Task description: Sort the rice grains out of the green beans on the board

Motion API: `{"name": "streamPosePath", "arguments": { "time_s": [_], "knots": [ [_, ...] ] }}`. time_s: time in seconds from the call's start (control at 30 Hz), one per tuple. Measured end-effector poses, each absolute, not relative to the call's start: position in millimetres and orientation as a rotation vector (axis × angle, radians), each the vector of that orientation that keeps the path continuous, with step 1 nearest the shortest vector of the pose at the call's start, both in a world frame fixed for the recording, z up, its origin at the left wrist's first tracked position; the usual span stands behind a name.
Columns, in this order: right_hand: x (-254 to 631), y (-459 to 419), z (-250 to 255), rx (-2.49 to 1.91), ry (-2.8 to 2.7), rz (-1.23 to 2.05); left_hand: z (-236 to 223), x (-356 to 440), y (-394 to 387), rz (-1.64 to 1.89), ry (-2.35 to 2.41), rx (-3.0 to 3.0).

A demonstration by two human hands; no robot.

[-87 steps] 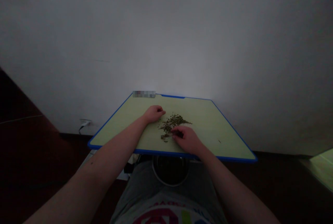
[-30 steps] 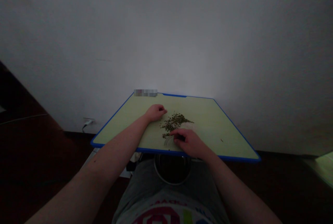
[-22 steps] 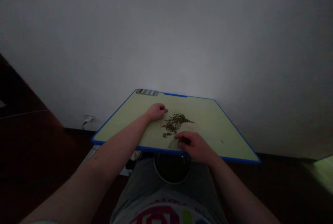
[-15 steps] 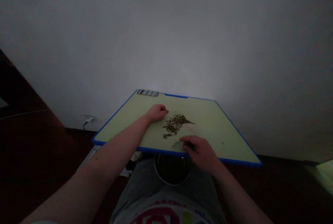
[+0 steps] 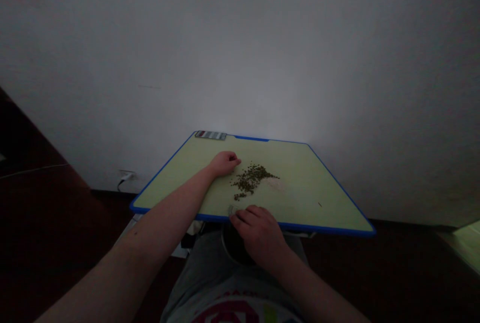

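Observation:
A loose heap of small dark grains (image 5: 251, 179) lies on a pale yellow table (image 5: 300, 178) with a blue rim. Left of the heap, my left hand (image 5: 224, 164) rests on the tabletop with its fingers curled and thumb pressed to them; whatever is between them is hidden. My right hand (image 5: 260, 235) is at the front edge, palm down, fingers closed on a small see-through piece (image 5: 231, 210) whose kind I cannot make out. Under that hand, in my lap, stands a dark round bowl (image 5: 230, 245), partly covered by the hand. A pale whitish patch (image 5: 273, 183) borders the grains.
A striped flat panel (image 5: 210, 135) lies at the table's back left corner. One thin brown bit (image 5: 320, 204) is on the right side. Behind the table rises a white wall (image 5: 240, 53), with a plugged-in socket (image 5: 126, 175) low on the left.
My right hand has moved left along the table's front edge with the see-through piece, and now covers much of the bowl. My left hand has stayed put.

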State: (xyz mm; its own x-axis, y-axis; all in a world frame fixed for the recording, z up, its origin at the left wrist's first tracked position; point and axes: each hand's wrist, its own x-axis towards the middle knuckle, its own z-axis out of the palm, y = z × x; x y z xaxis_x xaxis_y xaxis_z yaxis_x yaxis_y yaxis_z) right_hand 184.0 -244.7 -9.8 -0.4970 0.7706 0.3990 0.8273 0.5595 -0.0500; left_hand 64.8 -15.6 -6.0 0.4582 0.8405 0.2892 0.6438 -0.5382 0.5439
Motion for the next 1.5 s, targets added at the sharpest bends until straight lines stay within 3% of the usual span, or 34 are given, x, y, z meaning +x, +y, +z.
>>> {"name": "streamPosePath", "arguments": {
  "time_s": [0.27, 0.47, 0.67, 1.13, 1.5],
  "knots": [
    [236, -239, -6, -1.449, -2.183, -0.044, -10, 64, -12, 0.769, 1.257, 2.37],
    [264, -242, -3, -1.419, -2.013, -0.139, -9, 63, -12, 0.773, 1.253, 2.359],
    [233, -262, -5, -1.254, -2.23, -0.123, -8, 64, -13, 0.764, 1.265, 2.336],
    [262, -235, 0, -1.646, -2.089, -0.114, -10, 64, -10, 0.783, 1.25, 2.377],
    [192, -247, -6, -1.349, -2.332, -0.133, -7, 65, -14, 0.745, 1.274, 2.365]
  ]
}}
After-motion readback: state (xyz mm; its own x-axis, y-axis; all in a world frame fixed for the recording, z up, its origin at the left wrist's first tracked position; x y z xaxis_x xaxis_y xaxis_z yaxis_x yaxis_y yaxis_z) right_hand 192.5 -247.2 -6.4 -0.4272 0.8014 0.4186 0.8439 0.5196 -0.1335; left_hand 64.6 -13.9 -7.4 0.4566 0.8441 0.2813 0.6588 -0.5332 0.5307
